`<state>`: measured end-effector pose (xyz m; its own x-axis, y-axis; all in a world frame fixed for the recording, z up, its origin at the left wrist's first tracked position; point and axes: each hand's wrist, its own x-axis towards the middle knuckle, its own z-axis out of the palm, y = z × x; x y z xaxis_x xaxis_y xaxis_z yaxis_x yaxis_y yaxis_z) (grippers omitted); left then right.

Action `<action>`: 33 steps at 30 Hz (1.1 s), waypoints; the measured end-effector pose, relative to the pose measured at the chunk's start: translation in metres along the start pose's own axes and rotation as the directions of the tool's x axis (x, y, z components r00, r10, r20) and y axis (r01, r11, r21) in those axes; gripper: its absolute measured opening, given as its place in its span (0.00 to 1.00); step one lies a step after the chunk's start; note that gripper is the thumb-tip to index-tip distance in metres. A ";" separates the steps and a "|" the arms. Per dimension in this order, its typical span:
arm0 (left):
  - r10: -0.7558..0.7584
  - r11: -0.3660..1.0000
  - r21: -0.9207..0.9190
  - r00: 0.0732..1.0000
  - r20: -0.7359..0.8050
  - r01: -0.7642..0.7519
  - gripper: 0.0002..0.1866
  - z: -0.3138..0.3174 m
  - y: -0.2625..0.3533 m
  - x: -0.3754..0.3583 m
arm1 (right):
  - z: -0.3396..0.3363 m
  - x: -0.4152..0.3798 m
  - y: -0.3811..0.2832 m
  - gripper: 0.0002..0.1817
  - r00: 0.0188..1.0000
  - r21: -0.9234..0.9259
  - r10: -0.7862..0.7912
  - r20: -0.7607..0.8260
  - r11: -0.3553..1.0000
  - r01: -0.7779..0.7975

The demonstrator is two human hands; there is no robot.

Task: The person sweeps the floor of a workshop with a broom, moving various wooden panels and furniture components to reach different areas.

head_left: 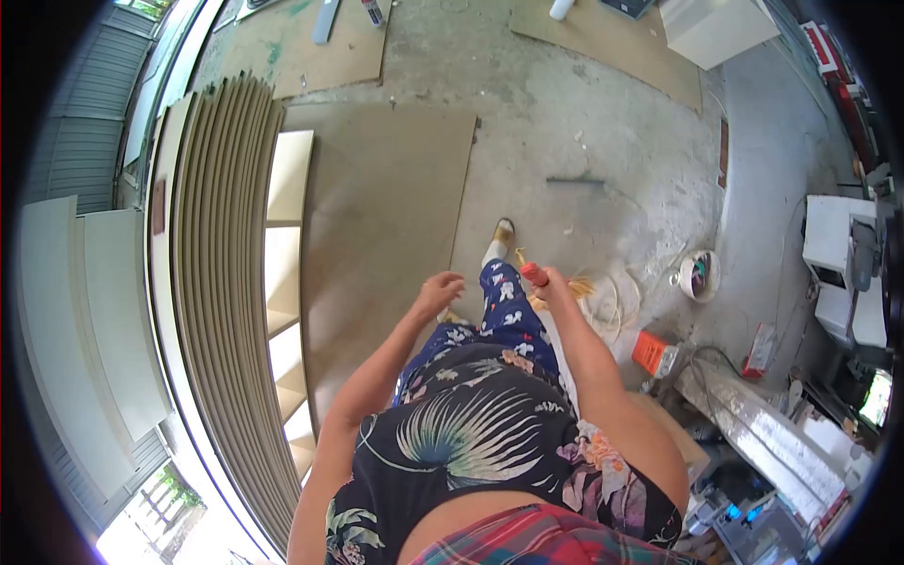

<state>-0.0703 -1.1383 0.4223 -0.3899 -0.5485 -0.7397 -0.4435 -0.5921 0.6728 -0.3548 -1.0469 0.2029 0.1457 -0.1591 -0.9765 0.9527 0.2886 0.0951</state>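
My right hand is wrapped round the red handle end of what looks like a broom, with a yellow cord loop at its tip. Straw-coloured bristles show just beyond that hand; the shaft between is hidden. My left hand hangs in front of my left thigh, fingers loosely bent and apart, holding nothing. Below the hands, one shoe is on the concrete floor.
Stacked long boards stand on the left beside a pale shelf unit. A brown sheet lies on the floor. On the right are a white bucket, an orange box and a foil-wrapped length. A dark strip lies ahead.
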 end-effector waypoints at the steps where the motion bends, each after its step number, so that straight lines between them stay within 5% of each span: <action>1: -0.011 0.998 -0.068 0.999 0.046 0.014 0.20 0.010 0.026 0.012 | 0.054 -0.055 0.004 0.12 0.993 -0.066 -0.115 0.000 0.991 0.115; 2: -0.024 0.991 -0.132 0.995 0.096 0.037 0.23 0.018 0.049 0.021 | 0.120 -0.130 0.014 0.12 0.974 -0.132 -0.228 0.001 0.965 0.226; 4: -0.140 0.896 -0.376 0.954 0.267 0.237 0.26 0.029 0.101 0.032 | 0.162 -0.124 -0.011 0.05 0.915 -0.341 -0.217 0.339 0.879 0.335; 8: -0.063 0.597 -0.685 0.876 0.479 0.418 0.29 0.038 0.188 0.082 | 0.246 -0.095 -0.081 0.07 0.848 -0.393 0.024 0.530 0.893 0.220; 10: -0.102 0.674 -0.632 0.895 0.434 0.383 0.28 0.044 0.214 0.114 | 0.272 -0.074 -0.115 0.08 0.818 -0.387 0.146 0.556 0.917 0.099; 16: -0.102 0.842 -0.473 0.938 0.332 0.259 0.10 0.052 0.233 0.143 | 0.304 -0.112 -0.105 0.09 0.853 -0.287 -0.236 0.466 0.871 0.398; 19: -0.200 0.783 -0.480 0.891 0.408 0.396 0.08 0.034 0.240 0.127 | 0.295 -0.145 -0.078 0.11 0.862 -0.364 -0.322 0.392 0.806 0.466; 24: -0.411 0.668 -0.347 0.715 0.566 0.659 0.07 -0.003 0.258 0.159 | 0.299 -0.102 -0.062 0.10 0.967 -0.385 -0.218 0.129 0.888 0.252; 27: -0.398 0.740 -0.124 0.579 0.711 0.661 0.08 -0.047 0.286 0.237 | 0.362 -0.083 -0.105 0.07 0.963 -0.549 0.062 0.263 0.830 0.096; 29: -0.364 0.772 -0.354 0.824 0.434 0.528 0.07 -0.058 0.299 0.278 | 0.419 -0.073 -0.131 0.07 0.931 -0.602 0.075 0.358 0.781 0.169; 33: -0.293 0.906 -0.277 0.947 0.131 0.318 0.08 -0.078 0.359 0.319 | 0.505 -0.009 -0.177 0.07 0.897 -0.444 0.062 0.438 0.883 0.155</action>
<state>-0.2911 -1.5718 0.4294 -0.3450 -0.2690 -0.8992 -0.3022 -0.8752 0.3778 -0.3902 -1.5737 0.2925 0.3066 -0.5381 -0.7851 0.7453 0.6488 -0.1536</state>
